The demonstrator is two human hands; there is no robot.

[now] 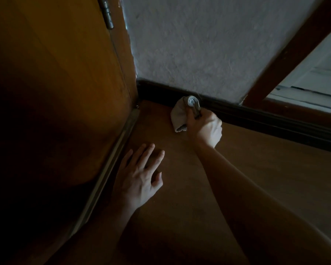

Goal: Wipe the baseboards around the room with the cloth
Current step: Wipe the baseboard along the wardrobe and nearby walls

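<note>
A dark baseboard (256, 115) runs along the foot of the grey textured wall, from the corner at the door down to the right. My right hand (204, 127) is closed around a bunched grey cloth (182, 113). The cloth's top presses against the baseboard's upper edge, a little right of the corner. My left hand (139, 175) lies flat on the brown floor with its fingers spread, close to the door's threshold, holding nothing.
A brown wooden door (55, 92) fills the left side, with a hinge (107, 12) at the top and a metal threshold strip (111, 165) below. A dark wooden frame post (287, 54) rises at the right beside a pale opening.
</note>
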